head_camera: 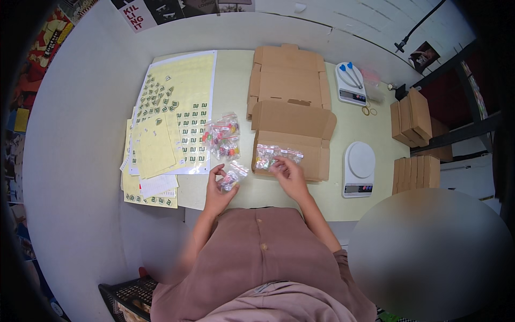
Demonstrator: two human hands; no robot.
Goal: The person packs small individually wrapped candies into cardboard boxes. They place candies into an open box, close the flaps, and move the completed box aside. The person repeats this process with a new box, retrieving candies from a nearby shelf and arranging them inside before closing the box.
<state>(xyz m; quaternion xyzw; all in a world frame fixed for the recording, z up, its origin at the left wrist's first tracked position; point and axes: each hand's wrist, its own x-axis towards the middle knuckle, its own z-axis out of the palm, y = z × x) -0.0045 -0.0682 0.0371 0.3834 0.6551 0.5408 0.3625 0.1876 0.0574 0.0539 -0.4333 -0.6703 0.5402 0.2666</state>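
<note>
My left hand grips a small clear zip bag of colourful sweets above the table's near part. Inside the open cardboard box, several similar zip bags lie in a row at the left. My right hand reaches over the box's front edge, fingertips at these bags; whether it pinches one is hidden. Beyond my left hand, a pile of filled zip bags rests on the table, touching a sticker sheet.
Another flattened cardboard box lies behind. Right of them are a white kitchen scale and a second scale bearing blue-handled tongs. Small cardboard boxes line the right side. Loose paper sheets cover the left.
</note>
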